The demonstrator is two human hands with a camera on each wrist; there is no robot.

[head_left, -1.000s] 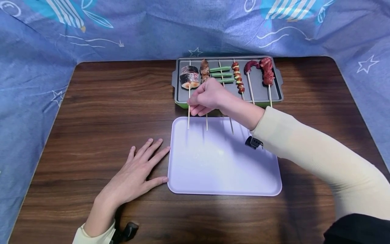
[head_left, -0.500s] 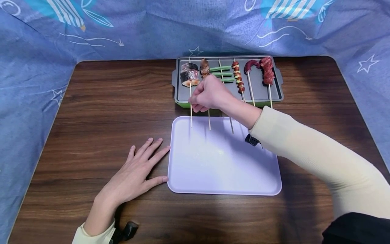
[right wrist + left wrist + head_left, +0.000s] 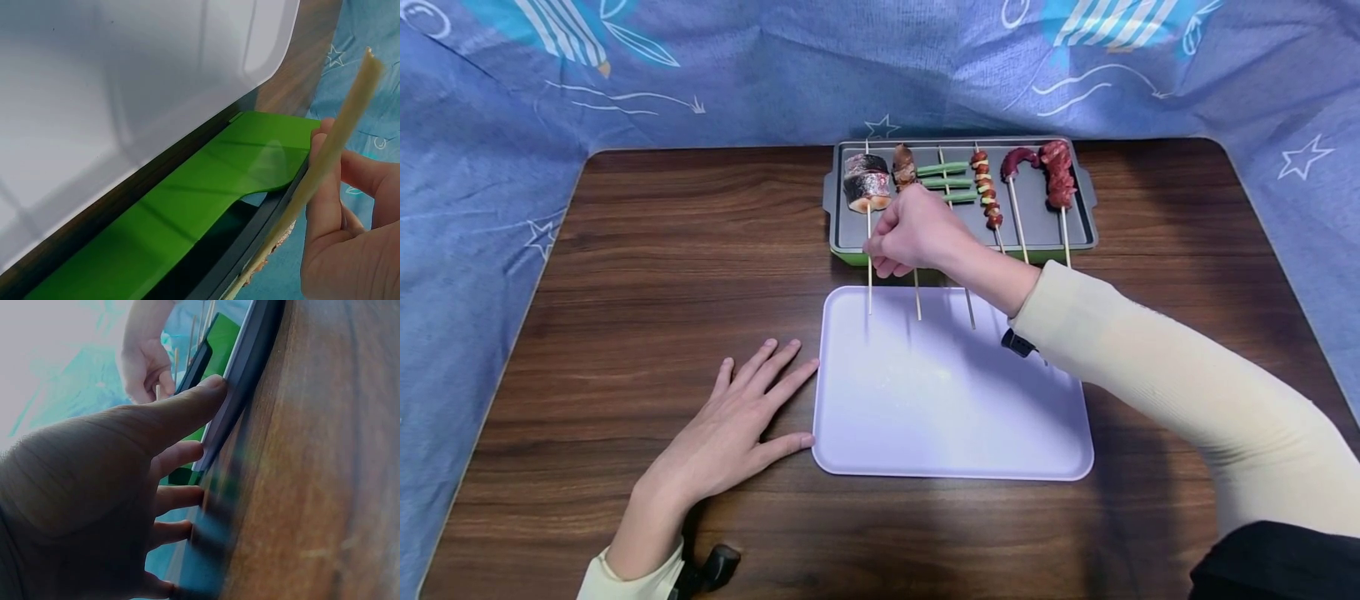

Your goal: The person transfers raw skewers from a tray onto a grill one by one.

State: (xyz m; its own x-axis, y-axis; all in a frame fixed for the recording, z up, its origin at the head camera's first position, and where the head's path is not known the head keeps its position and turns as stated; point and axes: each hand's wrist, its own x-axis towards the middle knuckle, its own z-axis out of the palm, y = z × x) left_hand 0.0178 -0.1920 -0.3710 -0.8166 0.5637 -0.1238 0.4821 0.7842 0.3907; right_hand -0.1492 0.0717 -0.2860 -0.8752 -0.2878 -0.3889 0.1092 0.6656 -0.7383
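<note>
In the head view, my right hand (image 3: 913, 233) pinches the wooden stick of a fish skewer (image 3: 867, 185) at the left end of a grey grill pan (image 3: 850, 237). Thick dark-skinned fish slices lie on the pan, and the stick's end reaches over the front edge. Close to the camera in the right wrist view, another stick (image 3: 334, 137) crosses in front of my fingers. My left hand (image 3: 730, 433) rests spread on the table, index fingertip and thumb at the left rim of a lilac tray (image 3: 955, 400). Part of a brown meat skewer (image 3: 904, 162) is hidden by my right hand.
Right of the meat lie skewers of green vegetable pieces (image 3: 945, 183), small red-and-yellow pieces (image 3: 985, 187), a curled purple tentacle (image 3: 1021, 160) and red meat (image 3: 1057, 175). The pan sits on a green base (image 3: 187, 206). Blue patterned cloth (image 3: 880, 67) surrounds the wooden table (image 3: 662, 250).
Over the first half second, my right hand and the fish skewer shifted slightly right and back. The brown meat skewer's stick end moved right. My left hand has stayed still.
</note>
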